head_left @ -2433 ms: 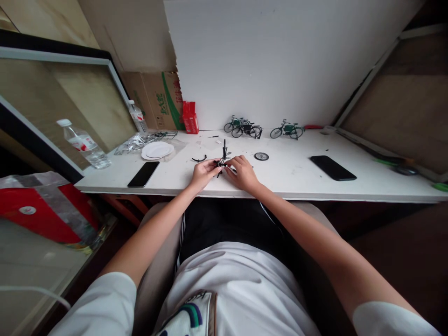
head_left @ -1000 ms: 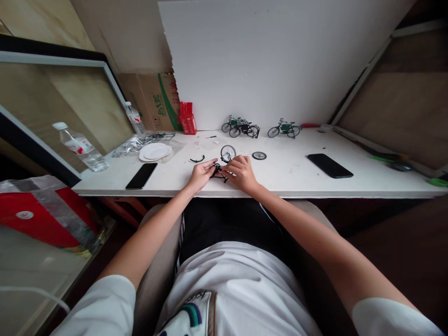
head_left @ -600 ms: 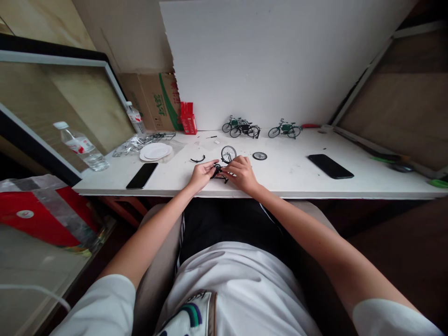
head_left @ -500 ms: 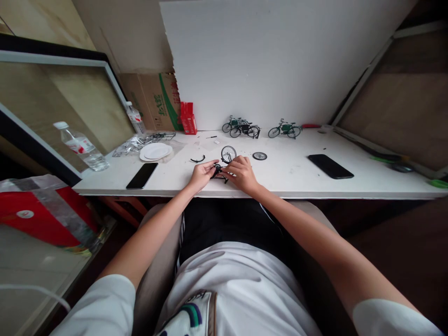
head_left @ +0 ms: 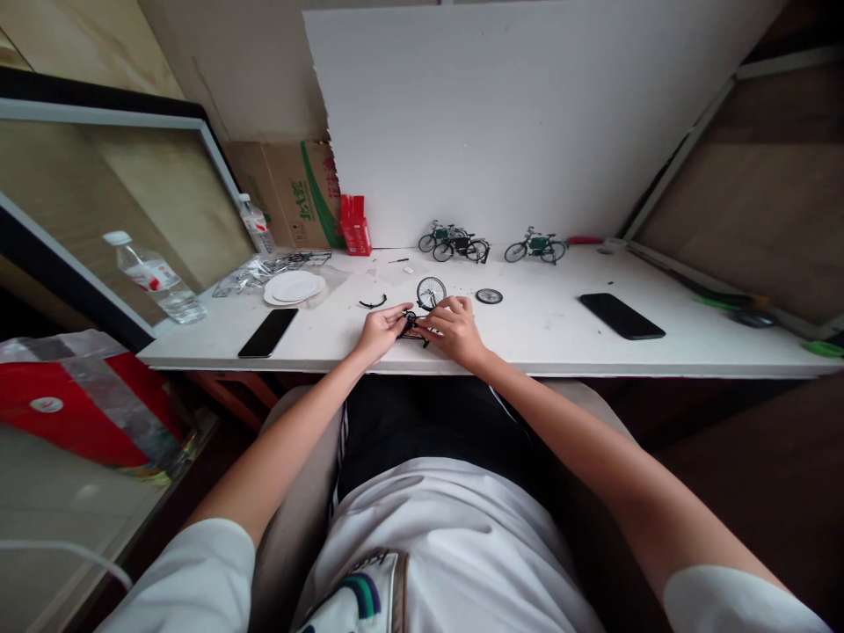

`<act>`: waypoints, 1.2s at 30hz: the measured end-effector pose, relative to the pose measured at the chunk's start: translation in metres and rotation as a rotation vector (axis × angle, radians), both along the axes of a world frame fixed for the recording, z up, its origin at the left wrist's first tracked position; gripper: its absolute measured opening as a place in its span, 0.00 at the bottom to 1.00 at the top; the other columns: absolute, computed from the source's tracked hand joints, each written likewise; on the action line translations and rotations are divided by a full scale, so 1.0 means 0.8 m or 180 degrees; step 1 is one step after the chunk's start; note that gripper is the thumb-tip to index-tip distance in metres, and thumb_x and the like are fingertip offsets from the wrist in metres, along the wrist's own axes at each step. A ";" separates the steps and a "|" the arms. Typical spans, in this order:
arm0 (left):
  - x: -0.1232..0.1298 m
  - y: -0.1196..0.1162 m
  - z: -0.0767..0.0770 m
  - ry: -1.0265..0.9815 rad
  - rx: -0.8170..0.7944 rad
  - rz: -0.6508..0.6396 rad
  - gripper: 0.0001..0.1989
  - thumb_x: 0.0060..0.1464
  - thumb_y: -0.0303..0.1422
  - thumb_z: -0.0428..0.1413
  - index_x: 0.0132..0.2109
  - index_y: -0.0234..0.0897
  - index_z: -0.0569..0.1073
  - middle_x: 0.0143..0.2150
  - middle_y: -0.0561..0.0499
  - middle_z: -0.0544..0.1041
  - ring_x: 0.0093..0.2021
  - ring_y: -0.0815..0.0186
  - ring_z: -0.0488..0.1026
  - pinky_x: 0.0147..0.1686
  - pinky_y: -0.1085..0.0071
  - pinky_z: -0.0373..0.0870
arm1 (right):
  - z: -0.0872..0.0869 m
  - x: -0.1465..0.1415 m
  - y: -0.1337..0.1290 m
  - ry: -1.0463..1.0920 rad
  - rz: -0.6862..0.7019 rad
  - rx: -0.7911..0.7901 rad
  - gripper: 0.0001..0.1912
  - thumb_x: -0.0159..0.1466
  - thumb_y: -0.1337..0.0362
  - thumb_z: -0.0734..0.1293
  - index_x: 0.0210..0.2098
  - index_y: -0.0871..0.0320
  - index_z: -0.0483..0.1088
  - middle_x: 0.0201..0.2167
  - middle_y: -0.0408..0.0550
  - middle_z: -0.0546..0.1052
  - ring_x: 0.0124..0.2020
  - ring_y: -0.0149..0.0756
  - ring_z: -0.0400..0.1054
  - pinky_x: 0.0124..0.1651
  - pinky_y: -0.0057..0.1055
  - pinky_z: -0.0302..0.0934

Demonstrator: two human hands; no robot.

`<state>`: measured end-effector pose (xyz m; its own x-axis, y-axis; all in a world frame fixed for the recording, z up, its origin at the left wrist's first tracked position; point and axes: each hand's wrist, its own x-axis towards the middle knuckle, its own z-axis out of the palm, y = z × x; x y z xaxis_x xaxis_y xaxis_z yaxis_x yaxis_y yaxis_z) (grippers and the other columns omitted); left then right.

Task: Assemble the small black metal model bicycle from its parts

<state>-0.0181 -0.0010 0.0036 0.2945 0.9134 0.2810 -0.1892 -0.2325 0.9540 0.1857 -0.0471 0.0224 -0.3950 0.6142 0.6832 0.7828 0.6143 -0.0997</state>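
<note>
Near the front edge of the white table, a small black model bicycle frame [head_left: 410,322] is held between both hands. My left hand [head_left: 381,334] pinches it from the left with thumb and fingers. From the right, my right hand [head_left: 454,331] closes on the same frame, its fingertips bent around the middle; any tiny part inside them is too small to make out. A spoked wheel [head_left: 431,292] stands upright just beyond the hands, seemingly joined to the frame. A loose wheel [head_left: 489,296] lies flat to the right. A curved black mudguard [head_left: 373,301] lies to the left.
Finished-looking model bicycles [head_left: 535,245] stand along the back board. Phones lie left [head_left: 268,332] and right [head_left: 622,316]. White plates [head_left: 294,287], a red box [head_left: 355,225] and water bottles [head_left: 155,277] occupy the left side. Tiny bits are scattered mid-table.
Both hands keep almost the same place and hold on the frame. The right fingers shift very slightly; the view tilts a little.
</note>
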 end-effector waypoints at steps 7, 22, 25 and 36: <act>0.000 0.003 -0.003 -0.0007 -0.0040 0.0000 0.30 0.51 0.37 0.72 0.59 0.29 0.82 0.58 0.37 0.83 0.57 0.48 0.81 0.63 0.48 0.77 | -0.003 0.001 0.003 -0.0005 0.0020 0.0164 0.16 0.77 0.52 0.65 0.44 0.50 0.83 0.38 0.50 0.84 0.49 0.45 0.70 0.56 0.45 0.51; 0.000 0.009 -0.007 -0.0053 0.0105 -0.0054 0.30 0.54 0.38 0.71 0.60 0.28 0.79 0.57 0.35 0.83 0.52 0.53 0.83 0.57 0.56 0.79 | -0.008 0.001 0.007 0.0086 0.0184 0.0579 0.10 0.75 0.56 0.69 0.45 0.53 0.80 0.37 0.50 0.82 0.46 0.46 0.69 0.51 0.45 0.54; 0.000 0.009 -0.006 -0.0179 0.0032 -0.0041 0.30 0.55 0.38 0.70 0.61 0.29 0.78 0.52 0.36 0.85 0.47 0.56 0.84 0.55 0.58 0.80 | -0.009 0.001 0.008 0.0202 0.0111 0.0563 0.09 0.75 0.57 0.68 0.48 0.53 0.79 0.40 0.51 0.82 0.48 0.48 0.68 0.51 0.45 0.54; 0.000 0.006 -0.003 -0.0573 -0.0122 0.0178 0.30 0.55 0.36 0.71 0.61 0.31 0.72 0.46 0.40 0.85 0.40 0.59 0.85 0.54 0.60 0.78 | -0.008 0.000 0.007 0.0402 -0.0104 0.0391 0.14 0.70 0.72 0.64 0.52 0.55 0.74 0.46 0.54 0.79 0.52 0.52 0.67 0.51 0.47 0.57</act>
